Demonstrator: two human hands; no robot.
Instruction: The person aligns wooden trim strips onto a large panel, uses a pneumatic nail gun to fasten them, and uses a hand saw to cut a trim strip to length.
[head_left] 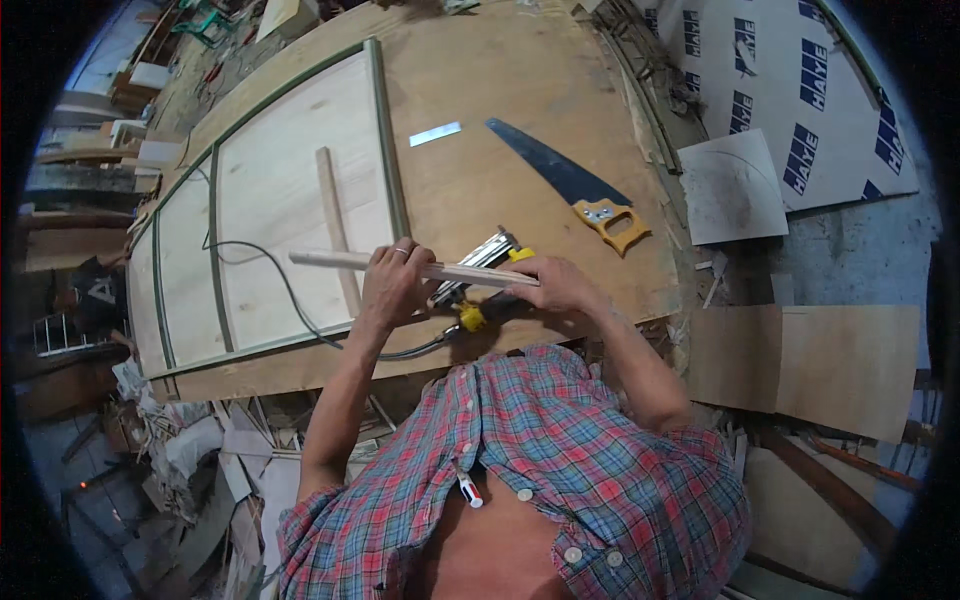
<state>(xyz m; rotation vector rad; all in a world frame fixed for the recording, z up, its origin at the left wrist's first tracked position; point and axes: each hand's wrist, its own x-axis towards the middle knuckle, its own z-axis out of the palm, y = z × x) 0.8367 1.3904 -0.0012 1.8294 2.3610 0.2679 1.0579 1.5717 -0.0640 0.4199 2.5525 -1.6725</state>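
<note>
A pale wooden strip (455, 272) lies across both my hands above the near part of the workbench. My left hand (397, 283) is wrapped round it left of its middle, with a ring on one finger. At its right end my right hand (555, 284) grips it between thumb and fingers. Below and behind the strip rests a nail gun (488, 250) with yellow parts, partly hidden by the strip and my right hand. Its dark air hose (290, 296) runs left over a framed panel (290, 120). Another wooden strip (336, 225) lies on that panel.
A handsaw (565, 170) with a yellow handle and a silver metal strip (434, 134) lie on the workbench (530, 60). To the right are a white board (735, 185) and brown sheets (800, 360). Wood scraps (190, 450) crowd the floor at left.
</note>
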